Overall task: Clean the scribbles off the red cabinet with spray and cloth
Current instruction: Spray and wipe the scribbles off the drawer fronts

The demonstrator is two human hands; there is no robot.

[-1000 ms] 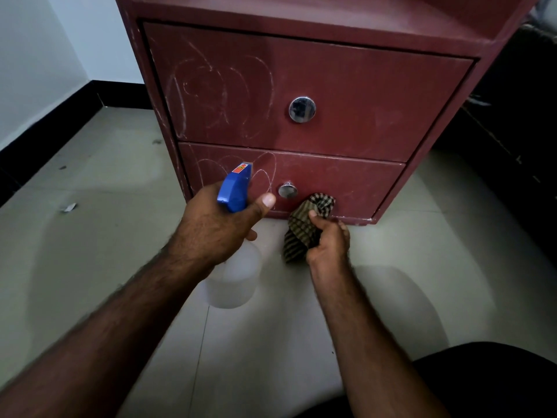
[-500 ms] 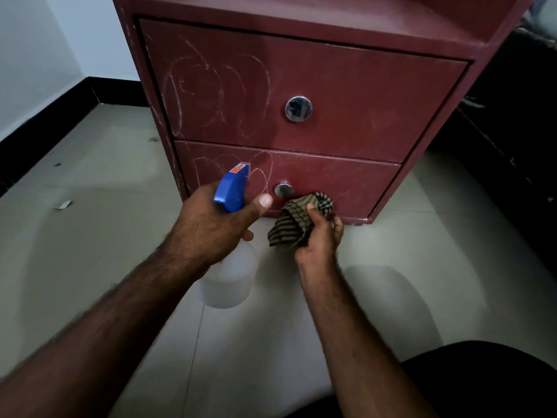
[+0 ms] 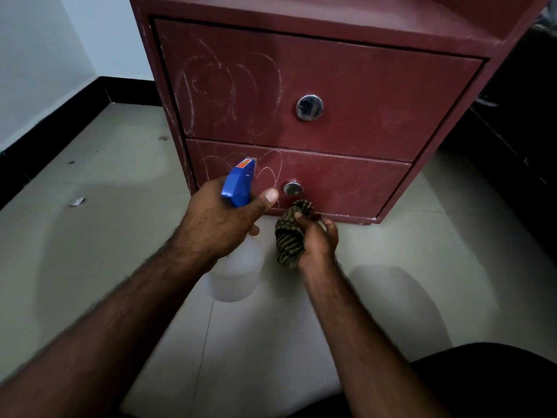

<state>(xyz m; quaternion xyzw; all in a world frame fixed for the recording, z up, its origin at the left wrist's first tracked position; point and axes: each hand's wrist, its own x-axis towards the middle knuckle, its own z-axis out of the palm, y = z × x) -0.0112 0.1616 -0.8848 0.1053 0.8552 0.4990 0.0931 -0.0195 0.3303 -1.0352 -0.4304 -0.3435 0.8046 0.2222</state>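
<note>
left hand (image 3: 220, 221): curled tight round the neck of the spray bottle (image 3: 238, 184), thumb laid out along the right side of the blue head, other fingers tucked under and mostly hidden.
spray bottle: blue trigger head sticks up above the left hand, nozzle end aimed at the lower drawer (image 3: 346, 182); cloudy white body hangs below the hand over the floor (image 3: 391, 267).
right hand (image 3: 319, 239): just right of the left hand, apart from it, fingers curled round the cloth (image 3: 289, 236), thumb pressed on top of it.
cloth: striped dark and tan, bunched in the right palm, top end pokes up past the thumb near the drawer's bottom edge; touching the cabinet or not, cannot tell.
cabinet (image 3: 452, 31): red, two drawers, straight ahead of both hands, standing on the floor.
scribbles (image 3: 223, 95): pale loops on the upper drawer (image 3: 391, 95), well above the left hand; more loops on the lower drawer just beyond the bottle head.
upper knob (image 3: 309, 107): round, shiny, above the right hand.
lower knob (image 3: 292, 187): round, shiny, between the left thumb tip and the cloth top, just past them.
floor: pale tiles under both arms.
paper scrap (image 3: 75, 202): on the floor, far left of the left hand.
skirting (image 3: 75, 107): black strip under the white wall (image 3: 36, 55), left of the cabinet.
dark fabric (image 3: 497, 381): bottom right, beside the right forearm.
</note>
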